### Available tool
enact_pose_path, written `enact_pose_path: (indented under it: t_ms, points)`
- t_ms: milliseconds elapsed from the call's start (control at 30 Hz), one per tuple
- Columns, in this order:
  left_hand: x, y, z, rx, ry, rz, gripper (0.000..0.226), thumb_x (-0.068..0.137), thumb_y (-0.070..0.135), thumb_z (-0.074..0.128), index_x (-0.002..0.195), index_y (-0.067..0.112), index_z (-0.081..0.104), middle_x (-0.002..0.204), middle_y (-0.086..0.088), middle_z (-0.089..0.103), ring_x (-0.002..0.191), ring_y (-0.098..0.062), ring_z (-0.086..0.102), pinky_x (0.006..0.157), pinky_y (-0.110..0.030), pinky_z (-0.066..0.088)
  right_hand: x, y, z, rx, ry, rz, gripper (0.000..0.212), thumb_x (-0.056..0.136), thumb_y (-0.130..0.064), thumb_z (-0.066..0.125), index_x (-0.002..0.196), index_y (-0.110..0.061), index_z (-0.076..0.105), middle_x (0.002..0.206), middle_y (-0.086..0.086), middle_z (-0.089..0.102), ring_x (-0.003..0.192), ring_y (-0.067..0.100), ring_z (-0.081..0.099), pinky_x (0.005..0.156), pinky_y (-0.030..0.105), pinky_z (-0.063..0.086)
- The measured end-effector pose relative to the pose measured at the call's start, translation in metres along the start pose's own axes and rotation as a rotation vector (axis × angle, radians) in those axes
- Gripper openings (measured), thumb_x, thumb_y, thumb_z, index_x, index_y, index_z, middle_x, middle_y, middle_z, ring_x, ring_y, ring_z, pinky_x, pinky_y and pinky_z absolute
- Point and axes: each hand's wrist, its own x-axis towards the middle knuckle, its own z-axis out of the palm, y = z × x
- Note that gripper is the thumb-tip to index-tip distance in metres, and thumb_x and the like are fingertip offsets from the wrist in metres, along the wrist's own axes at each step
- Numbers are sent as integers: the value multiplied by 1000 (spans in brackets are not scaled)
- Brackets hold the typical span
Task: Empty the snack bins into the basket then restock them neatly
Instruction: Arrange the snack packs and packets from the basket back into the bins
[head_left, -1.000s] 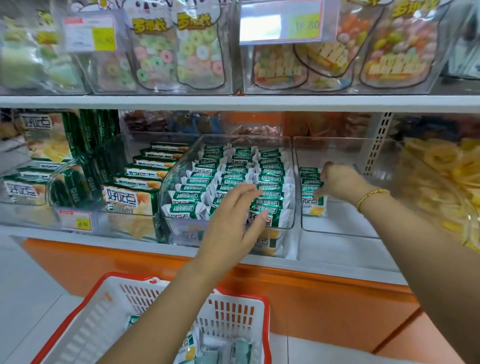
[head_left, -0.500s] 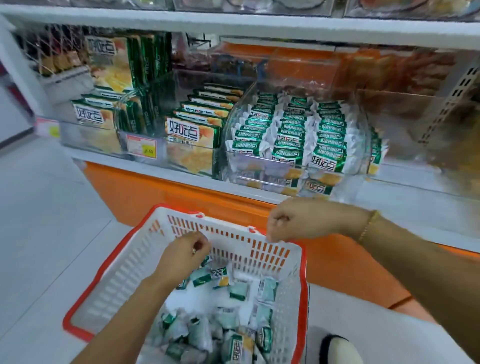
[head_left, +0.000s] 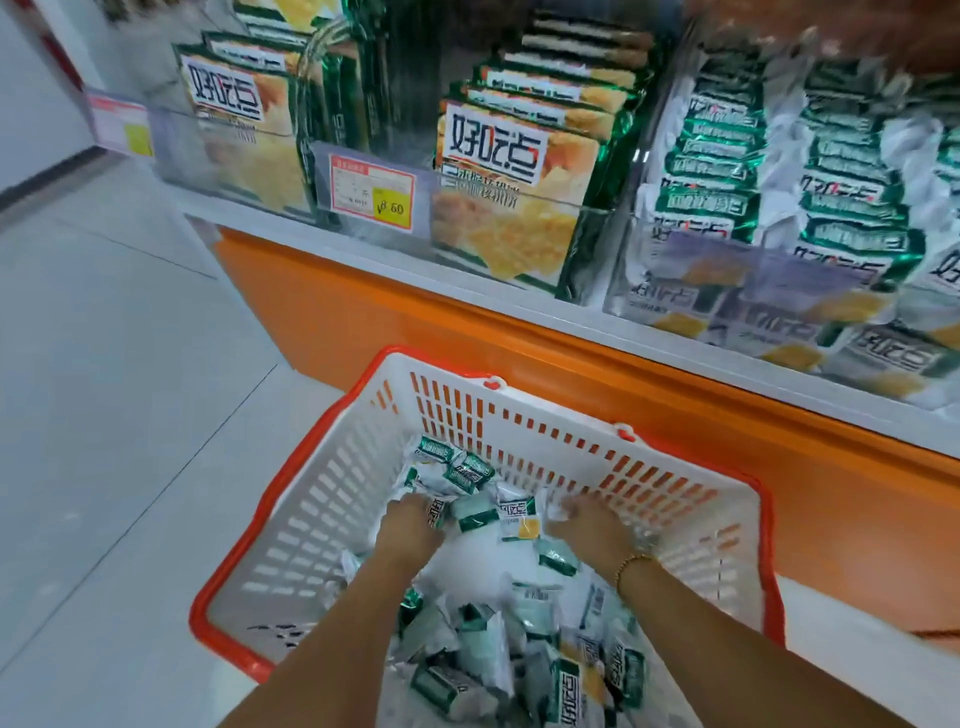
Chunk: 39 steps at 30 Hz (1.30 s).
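Note:
A white basket (head_left: 519, 415) with a red rim stands on the floor below the shelf. Several small green-and-white snack packets (head_left: 483, 649) lie loose in it. Both my hands reach down into its far half. My left hand (head_left: 410, 527) lies knuckles up, its fingers curled onto a packet (head_left: 437, 512). My right hand (head_left: 589, 525), a gold bracelet at its wrist, has its fingers closed on a crinkled white packet (head_left: 558, 511). Above, at the right, a clear bin (head_left: 727, 280) is packed with neat rows of the same packets.
Larger cracker bags (head_left: 498, 171) fill the clear bins left of that one, with a price tag (head_left: 371, 193) on the front. The shelf's orange base (head_left: 467, 332) runs right behind the basket. Pale tiled floor (head_left: 104, 415) spreads to the left.
The view dropped from the shelf to the basket. My right hand came down from the bins into the basket. My left hand moved toward the basket's far side among the packets.

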Motion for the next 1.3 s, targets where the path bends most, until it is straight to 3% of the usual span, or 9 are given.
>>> enact_pose_path:
  t_ms: [67,267,567,700,900,1000,1100,1200,1300]
  points:
    - [12,-4,4,-71,9,-51,30,87,24,62,109,4,55,117,-15,58,109,-29,54,86,-31,44,12,-1,12,14,43,26,37,86,-38,66,113,-14,58,111,5,56,98,21,55,79,24,39]
    - [36,-12,19,-341,43,-222,48,84,12,69,126,-2,50,118,-17,61,95,-27,58,80,-30,47,33,-10,42,202,80,85,46,87,-13,66,62,-18,28,58,-2,29,50,9,30,39,15,24]
    - [29,-6,6,-244,-76,-210,68,79,37,74,132,4,48,128,-12,58,103,-25,60,79,-27,46,29,-8,41,339,85,84,12,81,-16,73,80,-15,61,69,-1,59,65,12,55,55,19,40]
    - [8,6,-4,-313,-105,-236,36,79,36,75,83,7,54,94,-8,56,64,-10,47,58,-21,39,6,-11,15,323,74,57,18,81,-15,72,96,-10,64,71,-4,56,63,6,51,48,13,36]
    - [-46,25,-18,-791,-78,-182,75,84,41,68,138,-2,40,121,-18,56,77,-20,59,53,-24,55,-54,-37,-46,237,-28,-67,40,76,-17,76,110,-2,62,96,11,67,71,16,58,60,24,52]
    - [-80,40,-26,-856,11,-152,78,88,52,55,139,-4,38,76,-9,54,73,-23,57,68,-33,56,-100,-55,-88,191,-103,-170,37,78,-18,76,109,-13,57,88,1,63,63,7,56,50,16,44]
    - [-120,62,-38,-858,47,-87,73,88,53,54,138,1,42,50,-6,37,52,-20,40,53,-32,42,-152,-69,-130,90,-153,-309,27,81,-25,74,102,-17,59,87,-2,65,57,3,57,54,16,48]
    - [-156,96,-47,-918,92,7,61,88,52,57,115,-3,59,76,-29,59,73,-36,61,58,-27,34,-196,-72,-166,63,-165,-385,30,82,-26,73,105,-16,57,98,-1,60,66,6,62,64,20,51]
    - [-184,139,-49,-1038,19,69,42,98,21,47,120,-15,50,78,-13,58,73,-25,56,70,-35,46,-229,-65,-194,140,-209,-433,26,84,-15,71,96,-9,49,83,0,50,54,0,59,56,15,49]
